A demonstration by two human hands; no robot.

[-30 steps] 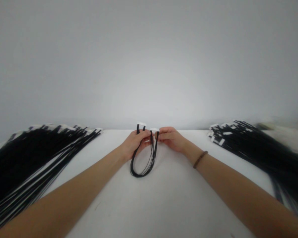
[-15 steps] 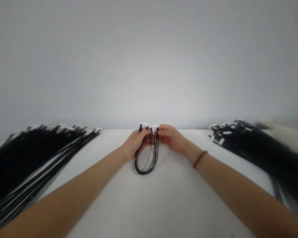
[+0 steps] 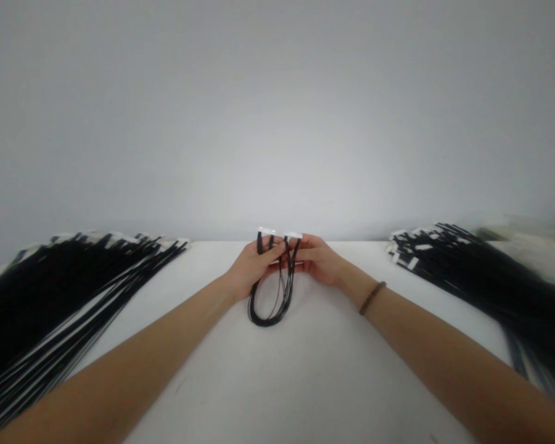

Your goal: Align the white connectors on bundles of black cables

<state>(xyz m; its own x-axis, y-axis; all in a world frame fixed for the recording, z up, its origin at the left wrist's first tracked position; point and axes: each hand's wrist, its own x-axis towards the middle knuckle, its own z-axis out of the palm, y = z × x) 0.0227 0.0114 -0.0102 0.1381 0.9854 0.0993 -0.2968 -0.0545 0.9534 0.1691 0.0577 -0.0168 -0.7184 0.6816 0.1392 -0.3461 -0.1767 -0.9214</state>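
Note:
A black wire harness point(image 3: 264, 322) hangs in a loop between my hands, with a white connector at each end. My left hand point(image 3: 254, 266) is closed on the wires just below the left white connector point(image 3: 266, 230), thumb across the front. Close beside it, my right hand point(image 3: 318, 259) grips the other end, near the right white connector point(image 3: 293, 235). Some fingertips are hidden behind the wires. Both connectors point up and sit a little apart. The bottom of the loop hangs over the white table point(image 3: 296, 382).
On the left lies a big pile of black wire harnesses point(image 3: 74, 277) with white connectors at the far end. A similar pile point(image 3: 472, 271) lies on the right, beside a blurred pale bundle point(image 3: 536, 253). A plain wall point(image 3: 277, 123) rises behind the table.
The two connectors have moved slightly apart, the left one leftward and the right one rightward. My left thumb now reaches further right across the wires. The piles have not moved.

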